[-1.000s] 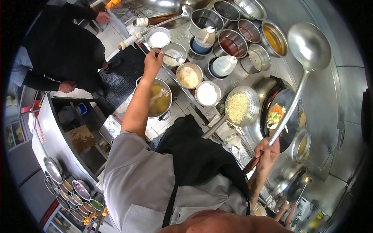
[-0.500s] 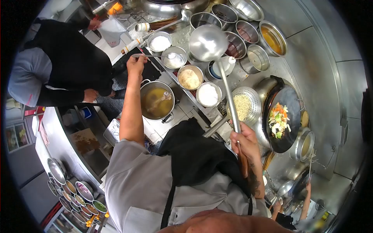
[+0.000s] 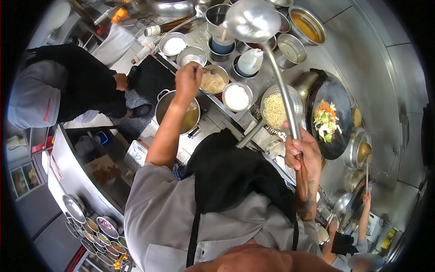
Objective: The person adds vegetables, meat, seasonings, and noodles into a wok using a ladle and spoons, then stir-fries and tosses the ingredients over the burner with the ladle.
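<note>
My left hand (image 3: 188, 81) is closed round the handle of a small spoon (image 3: 211, 70), whose tip is over the bowl of beige powder (image 3: 213, 82). Beside it are bowls of white powder (image 3: 191, 56). My right hand (image 3: 304, 149) grips the wooden handle of a large ladle (image 3: 253, 20), its round metal bowl raised above the sauce pots. Under the ladle's shaft, noodles (image 3: 274, 110) lie in a perforated strainer (image 3: 296, 102). Chopped vegetables (image 3: 326, 120) sit in a dark wok (image 3: 342, 99) to the right.
A pot of broth (image 3: 172, 113) stands low, left of the counter edge. Squeeze bottles (image 3: 250, 62) rise among the metal pots. One person in a black apron (image 3: 72, 81) stands at left; another person's arm (image 3: 364, 217) is at lower right. Several ingredient tins (image 3: 108, 226) are at lower left.
My left hand has moved right with the spoon, from the white powder to the beige powder. My right hand has shifted right with the ladle. The co-worker's hand has left the white cloth or bag.
</note>
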A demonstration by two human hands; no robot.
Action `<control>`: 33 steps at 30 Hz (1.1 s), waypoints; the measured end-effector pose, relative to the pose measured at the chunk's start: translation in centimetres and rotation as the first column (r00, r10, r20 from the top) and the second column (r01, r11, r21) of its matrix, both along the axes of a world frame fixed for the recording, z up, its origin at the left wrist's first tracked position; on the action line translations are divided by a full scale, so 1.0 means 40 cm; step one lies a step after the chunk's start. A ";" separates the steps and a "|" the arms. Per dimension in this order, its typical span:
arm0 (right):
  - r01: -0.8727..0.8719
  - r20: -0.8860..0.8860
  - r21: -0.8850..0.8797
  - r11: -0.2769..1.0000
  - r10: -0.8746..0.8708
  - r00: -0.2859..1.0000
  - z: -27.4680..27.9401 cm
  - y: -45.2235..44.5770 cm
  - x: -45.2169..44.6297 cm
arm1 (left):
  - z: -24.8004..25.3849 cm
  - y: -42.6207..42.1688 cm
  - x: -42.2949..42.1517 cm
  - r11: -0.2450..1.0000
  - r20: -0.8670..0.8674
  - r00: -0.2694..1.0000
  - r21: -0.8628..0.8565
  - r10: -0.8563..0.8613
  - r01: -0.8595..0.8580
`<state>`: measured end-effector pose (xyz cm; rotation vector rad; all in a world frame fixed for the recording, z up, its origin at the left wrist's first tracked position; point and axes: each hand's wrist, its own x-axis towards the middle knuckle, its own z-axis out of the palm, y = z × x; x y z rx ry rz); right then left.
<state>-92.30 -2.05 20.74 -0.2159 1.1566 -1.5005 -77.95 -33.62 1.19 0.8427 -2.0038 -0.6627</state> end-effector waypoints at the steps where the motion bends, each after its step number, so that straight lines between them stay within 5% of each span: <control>1: 0.038 -0.050 0.014 0.999 -0.037 0.998 0.008 0.010 0.001 | -0.019 0.007 -0.022 0.999 0.039 0.999 -0.040 -0.023 0.025; 9: 0.224 -0.216 -0.019 0.974 -0.222 0.951 0.005 0.106 -0.014 | -0.063 0.009 -0.072 0.996 0.087 0.996 -0.084 -0.036 0.043; 18: 0.319 -0.165 0.047 0.947 -0.308 0.937 -0.024 0.182 -0.002 | -0.079 0.022 -0.063 0.974 0.071 0.991 0.202 -0.117 0.100; 25: 0.303 -0.121 0.110 0.947 -0.290 0.949 -0.058 0.240 0.019 | -0.146 -0.023 -0.027 0.964 0.039 0.999 0.264 0.014 -0.024; 28: 0.236 -0.098 0.138 0.962 -0.224 0.970 -0.094 0.283 0.026 | -0.195 -0.049 0.008 0.874 -0.164 0.986 0.484 0.039 0.046; 33: 0.163 -0.023 0.280 0.946 -0.163 0.986 -0.128 0.318 0.053 | -0.032 0.000 0.007 0.812 -0.384 0.918 0.563 0.096 0.151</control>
